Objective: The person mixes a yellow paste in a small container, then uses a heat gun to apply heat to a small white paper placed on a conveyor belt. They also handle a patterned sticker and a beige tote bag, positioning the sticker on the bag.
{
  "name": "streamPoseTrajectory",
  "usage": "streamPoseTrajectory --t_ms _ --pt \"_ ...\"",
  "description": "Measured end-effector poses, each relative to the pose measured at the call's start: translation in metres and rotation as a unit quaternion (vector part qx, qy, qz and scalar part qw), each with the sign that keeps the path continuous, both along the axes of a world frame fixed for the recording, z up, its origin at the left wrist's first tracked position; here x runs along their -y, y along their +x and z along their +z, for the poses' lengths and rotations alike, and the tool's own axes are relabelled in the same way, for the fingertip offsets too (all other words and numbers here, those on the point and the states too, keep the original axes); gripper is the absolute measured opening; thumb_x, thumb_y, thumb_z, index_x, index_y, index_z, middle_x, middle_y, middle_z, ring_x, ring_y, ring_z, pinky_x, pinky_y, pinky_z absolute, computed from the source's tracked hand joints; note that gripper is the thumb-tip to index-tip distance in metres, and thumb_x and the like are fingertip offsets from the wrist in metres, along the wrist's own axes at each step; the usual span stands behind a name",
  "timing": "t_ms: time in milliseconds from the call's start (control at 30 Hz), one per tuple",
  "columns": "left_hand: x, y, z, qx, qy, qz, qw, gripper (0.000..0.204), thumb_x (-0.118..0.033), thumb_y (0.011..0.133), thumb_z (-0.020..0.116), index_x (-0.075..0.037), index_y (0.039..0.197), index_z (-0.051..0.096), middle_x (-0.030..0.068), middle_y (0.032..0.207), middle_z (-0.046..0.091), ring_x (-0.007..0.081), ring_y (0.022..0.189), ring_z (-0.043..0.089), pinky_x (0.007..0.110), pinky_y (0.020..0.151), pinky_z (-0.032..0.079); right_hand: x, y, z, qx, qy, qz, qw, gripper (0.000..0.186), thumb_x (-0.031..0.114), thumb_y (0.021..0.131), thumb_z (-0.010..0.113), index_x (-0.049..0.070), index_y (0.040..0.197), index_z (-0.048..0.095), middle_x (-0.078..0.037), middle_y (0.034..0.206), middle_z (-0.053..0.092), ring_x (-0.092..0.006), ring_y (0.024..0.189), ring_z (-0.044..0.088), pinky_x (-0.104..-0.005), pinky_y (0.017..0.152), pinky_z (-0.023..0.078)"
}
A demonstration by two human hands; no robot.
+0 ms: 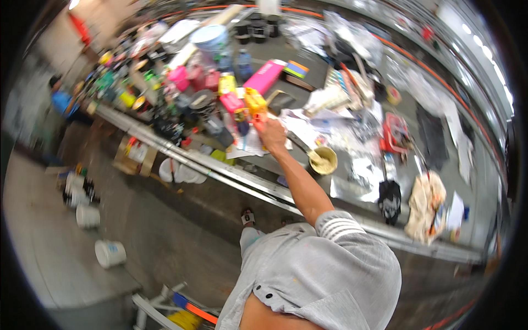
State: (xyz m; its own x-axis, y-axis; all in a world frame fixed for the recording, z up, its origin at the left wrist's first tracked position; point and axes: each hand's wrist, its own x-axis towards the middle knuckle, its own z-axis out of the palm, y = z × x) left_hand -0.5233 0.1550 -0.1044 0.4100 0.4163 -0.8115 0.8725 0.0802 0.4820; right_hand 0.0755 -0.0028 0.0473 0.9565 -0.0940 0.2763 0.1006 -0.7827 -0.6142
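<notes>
Blurry one, but the yellow-orange container is sitting just beside a pink one on the gray table.

head (wide fisheye) | head height | faces down | bench near

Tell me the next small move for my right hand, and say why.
Probably settle the fingers of the right hand on the yellow container before shifting anything: the hand is at its near end, a pink container crowds its left side, and an open tub of pale paste stands right of the forearm. Blur hides whether the fingers already grip.
</notes>
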Motion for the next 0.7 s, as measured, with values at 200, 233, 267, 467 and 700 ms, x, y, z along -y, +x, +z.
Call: streamPoseTrajectory --t_ms 200,233,267,467,700 --pt "-0.178 0.091 0.002 0.025 -0.042 -0.090 0.995 0.012 -0.009 0.079 0.061 -0.007 0.091 0.065 0.0059 0.080 0.066 0.0176 0.067 0.063 0.031 0.056 0.048 -0.016 -0.033 0.020 0.038 0.095 -0.106 0.989 0.024 0.027 0.087 0.057 0.006 0.081 0.068 -0.016 0.080 0.063 -0.0357 0.075 0.063 -0.0433 0.066 0.050" --pt "-0.209 0.112 0.002 0.034 -0.052 -0.085 0.994 0.012 -0.009 0.079 0.060 -0.008 0.090 0.065 0.0057 0.079 0.066 0.0176 0.066 0.062 0.031 0.055 0.048 -0.018 -0.044 0.026 0.057 0.104 -0.118 0.986 0.023 0.027 0.086 0.059 0.006 0.082 0.068 -0.015 0.081 0.064 -0.0347 0.074 0.063 -0.0432 0.066 0.049" --pt "-0.239 0.133 0.003 0.038 -0.061 -0.080 0.994 0.012 -0.009 0.080 0.060 -0.008 0.090 0.065 0.0055 0.079 0.066 0.0176 0.065 0.062 0.031 0.054 0.048 -0.015 -0.059 0.031 0.073 0.112 -0.133 0.982 0.023 0.027 0.085 0.061 0.006 0.083 0.069 -0.014 0.081 0.064 -0.0338 0.073 0.063 -0.0430 0.066 0.049" --pt "-0.333 0.273 0.026 0.047 0.022 -0.136 0.989 0.011 -0.008 0.080 0.057 -0.010 0.088 0.064 0.0040 0.079 0.065 0.0166 0.067 0.062 0.031 0.053 0.047 -0.020 -0.142 0.090 0.089 0.115 -0.092 0.985 0.021 0.025 0.085 0.062 0.005 0.078 0.064 -0.014 0.078 0.061 -0.0348 0.070 0.060 -0.0429 0.063 0.047" --pt "-0.272 0.375 0.007 0.094 -0.044 -0.174 0.979 0.011 -0.015 0.086 0.057 -0.012 0.096 0.061 0.0031 0.082 0.065 0.0176 0.074 0.063 0.033 0.059 0.048 0.021 -0.226 0.130 0.023 0.168 -0.074 0.983 0.022 0.024 0.082 0.067 0.003 0.077 0.067 -0.012 0.071 0.061 -0.0291 0.065 0.059 -0.0373 0.058 0.044"
